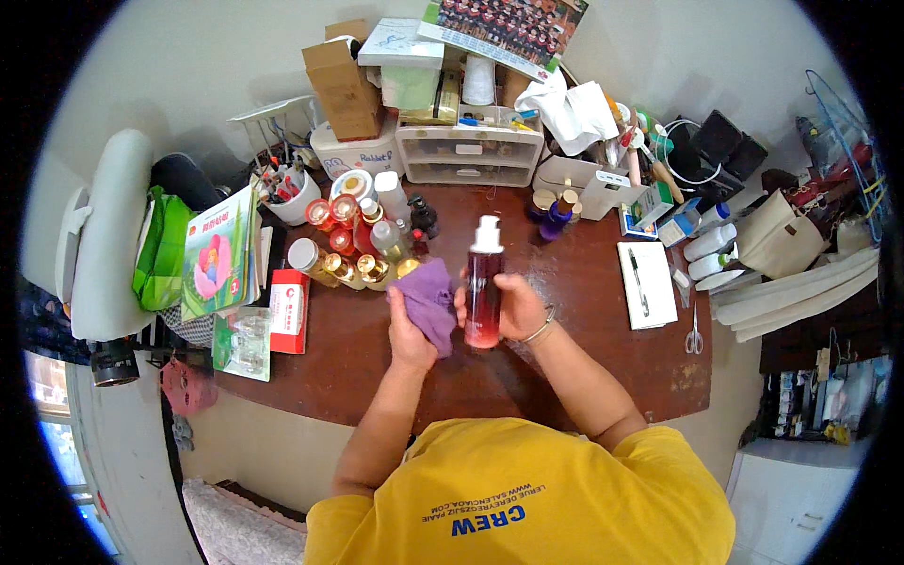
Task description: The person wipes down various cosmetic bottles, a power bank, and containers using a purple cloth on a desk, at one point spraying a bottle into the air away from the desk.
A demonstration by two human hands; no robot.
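My right hand (521, 308) is closed around a dark red pump bottle (484, 301) with a white pump top, held upright above the desk. A bracelet circles that wrist. In my left hand (411, 331) is a crumpled purple cloth (429, 303), its fingers mostly hidden behind the fabric. The cloth hangs just left of the bottle, with a narrow gap between them. Beyond the cloth stands a cluster of cosmetic bottles and jars, among them a gold-capped bottle (373, 270) and a clear bottle (386, 239).
The brown desk (603, 377) carries a notepad with a pen (647, 285), scissors (695, 331) and purple bottles (557, 218) to the right. At the left are a red-and-white box (288, 311), picture books (218, 252) and a pen cup (292, 198). A drawer unit (469, 155) stands at the back.
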